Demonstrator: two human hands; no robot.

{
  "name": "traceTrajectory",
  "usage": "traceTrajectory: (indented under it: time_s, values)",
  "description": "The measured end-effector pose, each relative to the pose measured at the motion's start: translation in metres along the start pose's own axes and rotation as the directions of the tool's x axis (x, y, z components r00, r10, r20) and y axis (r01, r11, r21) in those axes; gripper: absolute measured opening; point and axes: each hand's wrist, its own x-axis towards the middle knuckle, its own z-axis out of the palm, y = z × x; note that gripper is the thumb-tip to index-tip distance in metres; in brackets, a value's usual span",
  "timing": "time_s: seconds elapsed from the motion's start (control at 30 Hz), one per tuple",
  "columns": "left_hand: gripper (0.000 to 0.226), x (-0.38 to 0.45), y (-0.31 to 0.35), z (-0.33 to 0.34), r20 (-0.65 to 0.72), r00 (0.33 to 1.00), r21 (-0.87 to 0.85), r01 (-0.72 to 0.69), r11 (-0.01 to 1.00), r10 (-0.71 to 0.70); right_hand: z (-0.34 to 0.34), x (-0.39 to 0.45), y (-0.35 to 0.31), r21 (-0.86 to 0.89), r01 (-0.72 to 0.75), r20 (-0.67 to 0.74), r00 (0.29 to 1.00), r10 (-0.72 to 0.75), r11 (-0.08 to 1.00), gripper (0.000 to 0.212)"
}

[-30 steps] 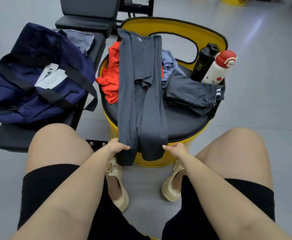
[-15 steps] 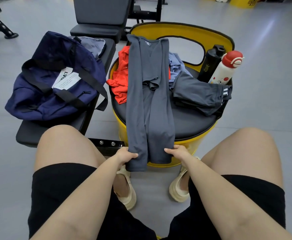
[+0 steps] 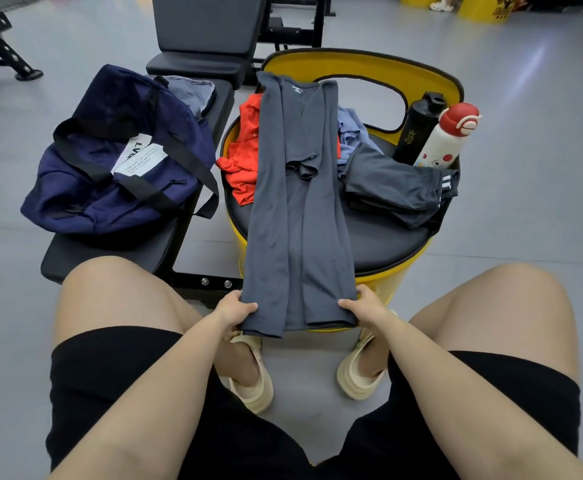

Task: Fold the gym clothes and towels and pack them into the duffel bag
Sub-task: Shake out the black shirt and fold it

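Observation:
A long dark grey shirt [image 3: 297, 216], its sides folded inward, lies stretched across the black cushion of a yellow barrel stool [image 3: 390, 244], its hem hanging over the near edge. My left hand [image 3: 235, 310] grips the hem's left corner and my right hand [image 3: 362, 308] grips the right corner. Under the shirt lie a red garment [image 3: 243, 157] on the left and a light blue garment [image 3: 350, 131] on the right. Folded dark shorts with white stripes [image 3: 397, 187] sit at the stool's right. The navy duffel bag [image 3: 116, 157] rests on a black bench [image 3: 116, 252] to the left.
A black bottle [image 3: 418, 124] and a white bottle with a red cap [image 3: 451, 138] stand at the stool's back right. A grey cloth [image 3: 189, 93] lies behind the bag. More gym benches stand behind. My knees and sandalled feet flank the stool on grey floor.
My hands stay on the hem corners and have pulled the shirt slightly flatter and wider. The view has shifted, so everything sits a little further right and lower.

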Motion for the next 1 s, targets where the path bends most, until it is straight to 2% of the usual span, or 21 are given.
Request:
traceTrajectory:
  time_s: [0.13, 0.17, 0.23, 0.37, 0.43, 0.5, 0.57, 0.63, 0.7, 0.8, 0.9, 1.0]
  values:
    - [0.044, -0.008, 0.000, -0.006, -0.065, 0.994, -0.005, -0.084, 0.996, 0.084, -0.009, -0.010, -0.001, -0.084, 0.110, -0.079, 0.990, -0.116, 0.990, 0.041]
    - [0.045, -0.010, 0.001, -0.007, -0.046, 0.991, -0.034, -0.128, 0.991, 0.126, -0.010, -0.013, -0.002, -0.098, 0.162, -0.091, 0.981, -0.171, 0.982, 0.039]
    - [0.032, -0.015, 0.002, -0.008, 0.011, 0.981, -0.099, -0.190, 0.977, 0.192, -0.012, -0.019, -0.002, -0.135, 0.258, -0.090, 0.958, -0.271, 0.957, 0.032]
    - [0.006, -0.033, 0.008, -0.004, 0.120, 0.967, -0.097, -0.216, 0.972, 0.227, -0.018, -0.029, -0.004, -0.210, 0.362, -0.029, 0.926, -0.376, 0.908, 0.023]
    - [0.022, -0.040, 0.010, -0.003, 0.211, 0.955, -0.120, -0.185, 0.976, 0.207, -0.019, -0.036, -0.006, -0.216, 0.346, 0.028, 0.937, -0.348, 0.913, 0.010]
    - [0.042, -0.043, 0.009, -0.004, 0.279, 0.938, -0.083, -0.189, 0.979, 0.204, -0.019, -0.043, -0.008, -0.266, 0.346, 0.121, 0.938, -0.325, 0.900, 0.033]
    - [0.056, -0.043, 0.008, -0.005, 0.283, 0.934, 0.066, -0.244, 0.968, 0.216, -0.019, -0.046, -0.007, -0.420, 0.369, 0.197, 0.929, -0.314, 0.829, 0.057]
    - [0.061, -0.045, 0.009, -0.006, 0.260, 0.930, 0.196, -0.312, 0.929, 0.258, -0.020, -0.049, -0.005, -0.539, 0.387, 0.241, 0.922, -0.304, 0.748, 0.066]
    - [0.057, -0.047, 0.009, -0.008, 0.216, 0.917, 0.278, -0.386, 0.880, 0.334, -0.022, -0.050, -0.002, -0.585, 0.413, 0.252, 0.911, -0.328, 0.698, 0.061]
    - [0.040, -0.048, 0.009, -0.011, 0.056, 0.889, 0.272, -0.452, 0.850, 0.455, -0.027, -0.053, -0.002, -0.602, 0.485, 0.217, 0.864, -0.454, 0.635, 0.045]
    - [0.037, -0.049, 0.011, -0.015, -0.059, 0.855, 0.281, -0.481, 0.831, 0.515, -0.032, -0.055, -0.010, -0.622, 0.523, 0.149, 0.810, -0.568, 0.583, 0.035]
    - [0.025, -0.051, 0.014, -0.019, -0.120, 0.775, 0.349, -0.553, 0.757, 0.621, -0.036, -0.058, -0.012, -0.640, 0.533, 0.072, 0.758, -0.648, 0.552, 0.028]
